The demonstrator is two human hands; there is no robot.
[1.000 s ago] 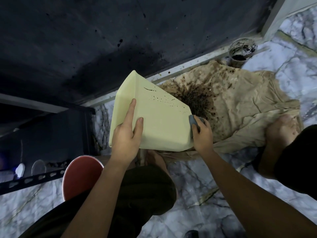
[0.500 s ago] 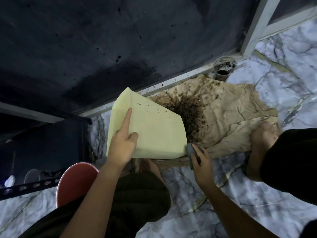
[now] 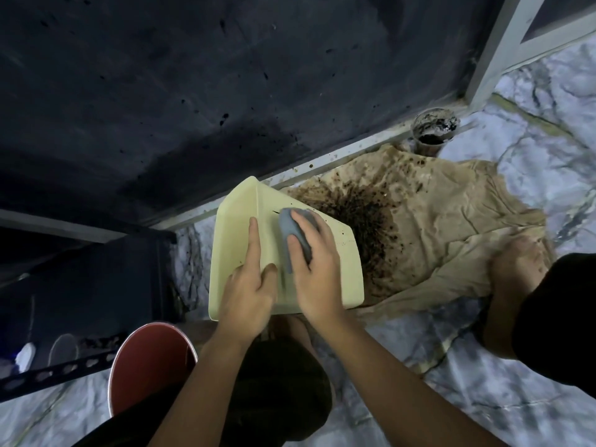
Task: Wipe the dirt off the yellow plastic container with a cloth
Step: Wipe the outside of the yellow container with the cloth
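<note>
Hands meet on the yellow plastic container (image 3: 335, 272), which is held tilted above the marble floor (image 3: 503, 375), its flat underside or side face turned up toward the camera and its far corner raised toward the dark wall (image 3: 193, 91). The left hand (image 3: 248, 291) grips the container's near left part, index finger stretched straight up along the face, thumb lying on the surface beside it, the other fingers hidden behind the edge. The right hand (image 3: 314, 269) lies flat on the face just beside the left, fingers curled over a bunched grey cloth (image 3: 292, 233) and pressing it against the plastic near the upper middle; thumb and fingers pinch the cloth's folds. A few small dark specks show on the yellow face to the right of the cloth. Behind and to the right of the container a crumpled tan sheet (image 3: 451, 227) is spread on the floor, with a dense scatter of dark dirt (image 3: 361, 214) on its left part, just past the container's right edge. A small round cup (image 3: 433, 132) smeared with dark matter stands at the sheet's far edge, by the base of a pale frame (image 3: 496, 53). A red bucket (image 3: 148, 362) sits at the lower left, near the person's knee. A bare foot (image 3: 516, 262) rests on the sheet's right side.
</note>
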